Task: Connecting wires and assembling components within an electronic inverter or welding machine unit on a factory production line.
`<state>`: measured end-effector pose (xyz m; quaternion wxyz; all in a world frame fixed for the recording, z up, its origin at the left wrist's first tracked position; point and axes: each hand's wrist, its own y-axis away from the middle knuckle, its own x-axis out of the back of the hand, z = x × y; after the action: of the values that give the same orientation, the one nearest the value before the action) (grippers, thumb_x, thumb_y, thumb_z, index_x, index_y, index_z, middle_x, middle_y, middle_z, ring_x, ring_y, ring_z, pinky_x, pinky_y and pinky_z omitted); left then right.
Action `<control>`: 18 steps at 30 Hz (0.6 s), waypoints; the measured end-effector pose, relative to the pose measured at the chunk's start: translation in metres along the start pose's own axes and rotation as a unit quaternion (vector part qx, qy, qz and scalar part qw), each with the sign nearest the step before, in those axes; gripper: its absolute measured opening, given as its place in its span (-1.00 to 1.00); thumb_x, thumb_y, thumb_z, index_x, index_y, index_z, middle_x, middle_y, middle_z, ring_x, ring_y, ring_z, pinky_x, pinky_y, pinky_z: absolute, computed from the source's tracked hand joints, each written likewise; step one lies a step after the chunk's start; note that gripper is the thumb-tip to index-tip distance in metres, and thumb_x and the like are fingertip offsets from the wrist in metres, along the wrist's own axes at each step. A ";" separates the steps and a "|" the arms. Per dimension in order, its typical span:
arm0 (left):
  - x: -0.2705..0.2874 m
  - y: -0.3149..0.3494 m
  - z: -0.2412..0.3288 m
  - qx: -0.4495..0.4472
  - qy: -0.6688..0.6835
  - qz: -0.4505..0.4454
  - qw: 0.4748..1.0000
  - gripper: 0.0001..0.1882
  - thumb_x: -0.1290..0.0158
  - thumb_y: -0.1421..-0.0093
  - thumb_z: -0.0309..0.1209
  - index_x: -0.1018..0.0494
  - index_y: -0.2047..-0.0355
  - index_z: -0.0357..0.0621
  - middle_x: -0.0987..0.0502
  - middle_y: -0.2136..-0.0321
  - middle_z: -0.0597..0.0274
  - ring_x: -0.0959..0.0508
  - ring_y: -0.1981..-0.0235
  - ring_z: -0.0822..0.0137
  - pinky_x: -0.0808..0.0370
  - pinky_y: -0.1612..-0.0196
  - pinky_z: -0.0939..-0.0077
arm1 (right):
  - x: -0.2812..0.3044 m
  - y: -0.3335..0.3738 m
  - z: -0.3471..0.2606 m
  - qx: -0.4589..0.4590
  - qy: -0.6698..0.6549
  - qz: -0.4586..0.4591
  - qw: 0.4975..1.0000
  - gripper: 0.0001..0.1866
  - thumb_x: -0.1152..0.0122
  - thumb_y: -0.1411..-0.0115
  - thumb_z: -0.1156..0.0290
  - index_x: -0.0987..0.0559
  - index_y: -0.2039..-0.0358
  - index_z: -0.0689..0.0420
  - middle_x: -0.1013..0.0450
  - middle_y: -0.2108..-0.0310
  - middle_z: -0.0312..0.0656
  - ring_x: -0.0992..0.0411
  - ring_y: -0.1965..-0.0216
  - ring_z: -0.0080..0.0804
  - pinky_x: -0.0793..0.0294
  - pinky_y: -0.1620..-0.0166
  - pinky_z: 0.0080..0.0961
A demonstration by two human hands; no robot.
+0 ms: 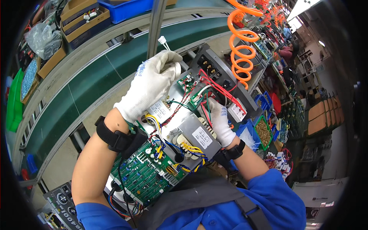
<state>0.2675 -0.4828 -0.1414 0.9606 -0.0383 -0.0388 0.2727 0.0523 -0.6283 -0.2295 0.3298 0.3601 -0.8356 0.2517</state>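
An opened electrical unit lies before me, with a large green circuit board (140,174), a grey metal housing (188,128) and a dark end panel (245,96). My left hand (153,82), in a white glove, is over its far left side with fingers curled. From behind these fingers sticks a white plug (162,40) on white wires, which the hand grips. My right hand (218,119), also gloved, reaches inside by the panel, fingers bent together at a small green board (196,100) and thin wires. What its fingertips pinch is hidden. Red wires (220,89) run above it to a white block (236,112).
A coiled orange air hose (239,42) hangs by the panel. Beyond runs a green conveyor belt (86,90) with a metal post (156,27). Cardboard boxes (86,27) and a blue bin (124,10) stand behind it. Parts trays (263,132) are at right; people are in the distance.
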 end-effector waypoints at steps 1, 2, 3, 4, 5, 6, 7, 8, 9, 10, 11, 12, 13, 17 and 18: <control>-0.003 0.000 0.002 -0.017 -0.024 -0.009 1.000 -0.72 -0.01 -0.32 -0.53 -0.46 -0.03 -0.31 -0.54 0.10 0.30 -0.47 0.07 0.55 -0.39 -0.06 0.62 | -0.002 -0.002 0.001 0.015 0.005 0.007 1.000 -0.72 -0.26 -0.26 0.20 -0.51 0.34 0.18 -0.55 0.42 0.04 -0.54 0.36 0.08 -0.51 0.31 -0.23; -0.005 0.001 0.004 -0.036 -0.047 -0.020 0.998 -0.71 0.00 -0.30 -0.56 -0.46 -0.03 -0.30 -0.54 0.09 0.27 -0.49 0.05 0.51 -0.40 -0.08 0.60 | -0.002 -0.004 0.002 0.023 0.058 -0.001 0.998 -0.74 -0.25 -0.26 0.21 -0.51 0.32 0.17 -0.55 0.39 0.06 -0.54 0.32 0.10 -0.50 0.29 -0.19; -0.008 0.003 0.006 -0.082 -0.061 -0.032 0.994 -0.69 0.01 -0.27 -0.59 -0.46 -0.03 -0.30 -0.55 0.07 0.25 -0.50 0.03 0.48 -0.41 -0.09 0.57 | -0.001 -0.003 0.001 0.023 0.054 -0.002 0.998 -0.75 -0.24 -0.26 0.23 -0.53 0.28 0.17 -0.54 0.37 0.09 -0.54 0.30 0.10 -0.50 0.27 -0.21; -0.011 0.006 0.009 -0.092 -0.112 -0.029 0.989 -0.68 -0.01 -0.25 -0.60 -0.46 -0.03 -0.28 -0.56 0.06 0.23 -0.51 0.00 0.44 -0.41 -0.11 0.55 | 0.003 -0.003 -0.001 0.040 0.041 -0.007 0.998 -0.76 -0.23 -0.26 0.25 -0.54 0.24 0.18 -0.54 0.35 0.11 -0.54 0.29 0.10 -0.50 0.25 -0.23; -0.013 0.011 0.011 -0.129 -0.154 -0.026 0.979 -0.66 -0.03 -0.23 -0.61 -0.46 -0.03 -0.27 -0.56 0.04 0.20 -0.51 -0.02 0.40 -0.42 -0.13 0.53 | 0.009 0.001 -0.006 0.023 -0.048 -0.028 0.998 -0.76 -0.18 -0.28 0.31 -0.55 0.15 0.19 -0.54 0.31 0.12 -0.56 0.27 0.01 -0.50 0.20 -0.30; -0.016 0.014 0.013 -0.152 -0.198 -0.019 0.968 -0.65 -0.04 -0.20 -0.61 -0.47 -0.03 -0.25 -0.56 0.02 0.18 -0.52 -0.05 0.37 -0.42 -0.14 0.51 | 0.017 0.000 -0.012 -0.020 0.004 -0.077 0.997 -0.73 -0.13 -0.30 0.38 -0.55 0.07 0.25 -0.57 0.24 0.08 -0.57 0.21 -0.11 -0.51 0.12 -0.36; -0.017 0.021 0.015 -0.166 -0.214 -0.017 0.962 -0.64 -0.08 -0.17 -0.62 -0.48 -0.01 -0.22 -0.56 -0.01 0.10 -0.53 -0.10 0.27 -0.43 -0.17 0.44 | 0.028 0.006 -0.020 -0.003 -0.024 -0.101 0.995 -0.71 -0.10 -0.32 0.39 -0.53 0.02 0.26 -0.56 0.19 0.06 -0.56 0.16 -0.17 -0.50 0.08 -0.38; -0.019 0.027 0.018 -0.187 -0.255 -0.011 0.948 -0.66 -0.09 -0.17 -0.61 -0.49 0.02 -0.22 -0.55 -0.02 0.03 -0.54 -0.11 0.17 -0.43 -0.18 0.39 | 0.040 0.009 -0.029 0.005 -0.057 -0.125 0.991 -0.69 -0.06 -0.33 0.41 -0.52 -0.02 0.28 -0.56 0.13 0.04 -0.56 0.12 -0.23 -0.50 0.04 -0.40; -0.020 0.032 0.020 -0.198 -0.272 -0.007 0.941 -0.68 -0.09 -0.18 -0.59 -0.49 0.03 -0.22 -0.54 -0.04 -0.01 -0.53 -0.12 0.10 -0.42 -0.20 0.35 | 0.054 0.019 -0.040 0.064 -0.050 -0.123 0.989 -0.67 -0.04 -0.35 0.42 -0.51 -0.06 0.27 -0.54 0.08 0.05 -0.54 0.08 -0.24 -0.49 0.00 -0.39; -0.022 0.038 0.022 -0.188 -0.296 -0.008 0.936 -0.69 -0.10 -0.19 -0.57 -0.49 0.03 -0.22 -0.53 -0.06 -0.04 -0.52 -0.13 0.03 -0.42 -0.21 0.31 | 0.067 0.023 -0.051 0.048 -0.026 -0.137 0.989 -0.65 -0.01 -0.36 0.42 -0.49 -0.10 0.27 -0.52 0.02 0.05 -0.52 0.04 -0.25 -0.48 -0.05 -0.37; -0.026 0.040 0.024 -0.203 -0.312 -0.016 0.928 -0.70 -0.10 -0.20 -0.55 -0.50 0.03 -0.21 -0.52 -0.06 -0.07 -0.51 -0.14 -0.01 -0.42 -0.21 0.29 | 0.079 0.021 -0.063 -0.066 -0.133 -0.162 0.976 -0.63 0.03 -0.38 0.43 -0.48 -0.15 0.22 -0.52 0.00 0.00 -0.51 0.05 -0.31 -0.47 -0.07 -0.36; -0.028 0.041 0.027 -0.200 -0.337 -0.023 0.920 -0.71 -0.09 -0.21 -0.53 -0.50 0.04 -0.21 -0.52 -0.06 -0.10 -0.49 -0.15 -0.05 -0.41 -0.22 0.26 | 0.083 0.020 -0.075 0.062 -0.161 -0.050 0.984 -0.63 0.02 -0.39 0.45 -0.47 -0.17 0.19 -0.53 0.04 -0.06 -0.50 0.09 -0.39 -0.49 -0.01 -0.39; -0.034 0.043 0.028 -0.232 -0.335 -0.026 0.913 -0.71 -0.08 -0.16 -0.54 -0.50 0.07 -0.19 -0.54 0.03 -0.14 -0.51 -0.09 -0.11 -0.44 -0.16 0.18 | 0.089 0.007 -0.083 0.232 -0.073 0.041 0.969 -0.66 -0.02 -0.38 0.46 -0.48 -0.14 0.20 -0.53 0.09 -0.12 -0.49 0.13 -0.47 -0.49 0.04 -0.46; -0.052 0.051 0.038 -0.235 -0.485 -0.088 0.838 -0.68 -0.17 -0.03 -0.44 -0.49 0.16 -0.16 -0.55 0.15 0.00 -0.57 0.13 -0.07 -0.49 0.03 0.09 | 0.075 -0.047 -0.106 0.031 -0.391 -0.188 0.901 -0.68 -0.17 -0.36 0.41 -0.51 -0.06 0.29 -0.55 0.14 -0.25 -0.49 0.16 -0.59 -0.50 0.05 -0.55; -0.053 0.057 0.041 -0.192 -0.476 -0.100 0.852 -0.65 -0.17 -0.02 -0.47 -0.51 0.12 -0.16 -0.56 0.12 0.00 -0.58 0.12 -0.06 -0.50 0.03 0.09 | 0.068 -0.051 -0.107 0.049 -0.381 -0.185 0.905 -0.74 -0.15 -0.35 0.45 -0.55 0.01 0.31 -0.57 0.21 -0.27 -0.48 0.22 -0.63 -0.50 0.09 -0.60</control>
<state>0.1889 -0.4607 -0.1084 0.8202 -0.0837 -0.5466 0.1467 0.0956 -0.6188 -0.1000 0.0091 0.5926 -0.8024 0.0706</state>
